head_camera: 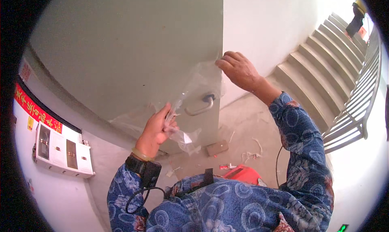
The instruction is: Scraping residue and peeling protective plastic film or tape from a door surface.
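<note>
Clear plastic film (197,77) stretches in front of a grey-green door (127,49). My left hand (156,128) grips a bunched part of it, and a crumpled end hangs below the fingers. Higher up, beside the door's right edge, my right hand (238,69) has its fingertips pinched on the film's upper corner. Between the two hands, partly behind the film, is a metal lever handle (200,108) on the door. A black device is strapped to my left wrist, with a cable running from it.
A brick (217,147), string scraps (252,154) and a red plastic object (243,174) lie on the floor below. Concrete stairs (316,70) with a metal railing (361,110) rise at right; a person (356,19) in a yellow helmet stands there. A white cabinet (63,151) is at left.
</note>
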Demonstrator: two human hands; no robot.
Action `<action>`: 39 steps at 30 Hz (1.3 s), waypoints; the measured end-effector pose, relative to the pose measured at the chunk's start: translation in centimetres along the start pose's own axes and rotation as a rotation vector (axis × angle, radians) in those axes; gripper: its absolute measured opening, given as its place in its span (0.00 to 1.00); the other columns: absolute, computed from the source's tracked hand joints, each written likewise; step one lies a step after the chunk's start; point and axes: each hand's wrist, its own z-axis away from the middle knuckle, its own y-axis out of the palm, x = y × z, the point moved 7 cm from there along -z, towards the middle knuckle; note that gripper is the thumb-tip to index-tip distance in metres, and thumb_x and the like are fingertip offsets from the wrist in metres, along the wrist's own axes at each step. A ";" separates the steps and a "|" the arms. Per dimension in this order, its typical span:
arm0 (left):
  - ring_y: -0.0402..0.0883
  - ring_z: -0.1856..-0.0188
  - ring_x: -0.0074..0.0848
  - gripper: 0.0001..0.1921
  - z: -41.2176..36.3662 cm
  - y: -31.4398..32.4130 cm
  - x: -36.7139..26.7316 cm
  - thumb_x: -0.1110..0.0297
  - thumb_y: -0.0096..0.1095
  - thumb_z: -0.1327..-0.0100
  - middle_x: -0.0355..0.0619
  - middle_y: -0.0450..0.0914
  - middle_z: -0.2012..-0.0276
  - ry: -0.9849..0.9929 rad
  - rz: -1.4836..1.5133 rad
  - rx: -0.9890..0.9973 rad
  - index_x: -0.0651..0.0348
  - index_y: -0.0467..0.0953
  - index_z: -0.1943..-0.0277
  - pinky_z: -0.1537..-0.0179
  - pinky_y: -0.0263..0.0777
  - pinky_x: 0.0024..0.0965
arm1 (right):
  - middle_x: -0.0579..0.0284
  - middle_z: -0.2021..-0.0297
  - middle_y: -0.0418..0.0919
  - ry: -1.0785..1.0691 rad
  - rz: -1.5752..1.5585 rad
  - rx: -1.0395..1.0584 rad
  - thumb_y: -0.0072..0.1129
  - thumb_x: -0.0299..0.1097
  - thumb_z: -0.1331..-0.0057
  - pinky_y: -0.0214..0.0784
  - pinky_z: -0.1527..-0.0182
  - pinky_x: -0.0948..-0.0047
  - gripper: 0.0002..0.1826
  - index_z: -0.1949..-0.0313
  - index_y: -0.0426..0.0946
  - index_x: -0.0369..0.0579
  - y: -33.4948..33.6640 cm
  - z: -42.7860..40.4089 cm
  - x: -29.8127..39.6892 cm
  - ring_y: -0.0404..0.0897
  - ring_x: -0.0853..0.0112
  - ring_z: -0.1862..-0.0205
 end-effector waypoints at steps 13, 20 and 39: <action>0.58 0.88 0.21 0.15 -0.8 -0.3 0.7 0.56 0.56 0.41 0.38 0.63 0.86 -0.061 0.097 0.037 0.57 0.68 0.75 0.82 0.56 0.27 | 0.65 0.56 0.71 -0.309 0.155 -0.060 0.50 0.35 0.49 0.62 0.52 0.66 0.17 0.57 0.72 0.54 1.6 -0.4 0.0 0.65 0.67 0.48; 0.58 0.88 0.21 0.14 -1.1 -0.1 0.7 0.55 0.56 0.41 0.38 0.65 0.84 -0.082 0.105 0.128 0.56 0.68 0.74 0.82 0.59 0.27 | 0.60 0.61 0.72 -0.347 0.063 -0.086 0.52 0.29 0.51 0.65 0.55 0.67 0.14 0.62 0.71 0.43 1.1 -0.6 1.2 0.69 0.67 0.53; 0.53 0.89 0.18 0.15 -0.8 -0.2 0.7 0.55 0.59 0.43 0.37 0.62 0.83 -0.086 0.132 0.094 0.57 0.66 0.72 0.84 0.52 0.22 | 0.58 0.74 0.67 -0.319 0.064 0.196 0.48 0.26 0.48 0.70 0.64 0.70 0.06 0.71 0.62 0.42 0.7 -2.5 2.3 0.71 0.64 0.64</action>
